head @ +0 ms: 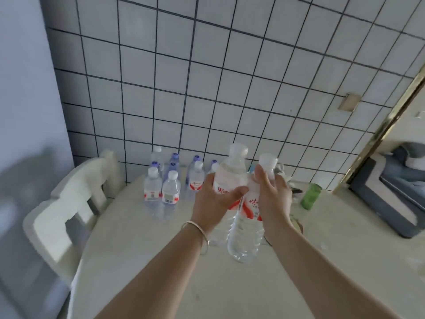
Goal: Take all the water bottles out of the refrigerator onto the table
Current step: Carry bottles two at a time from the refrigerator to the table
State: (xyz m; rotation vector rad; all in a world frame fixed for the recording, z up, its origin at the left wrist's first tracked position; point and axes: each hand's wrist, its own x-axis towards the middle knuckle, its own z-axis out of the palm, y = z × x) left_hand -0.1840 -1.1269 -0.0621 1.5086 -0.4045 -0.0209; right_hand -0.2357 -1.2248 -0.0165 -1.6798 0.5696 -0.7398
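I hold two clear water bottles with red-and-white labels above the round cream table. My left hand grips the left bottle around its label. My right hand grips the right bottle, whose base hangs above the tabletop. Both bottles are upright and pressed side by side. Behind them, several small water bottles with white or blue caps stand grouped at the table's back edge by the tiled wall. The refrigerator is out of view.
A cream chair stands at the table's left side. A green can lies to the right of my hands. A gold-framed mirror leans at the right. A tiled wall rises behind the table.
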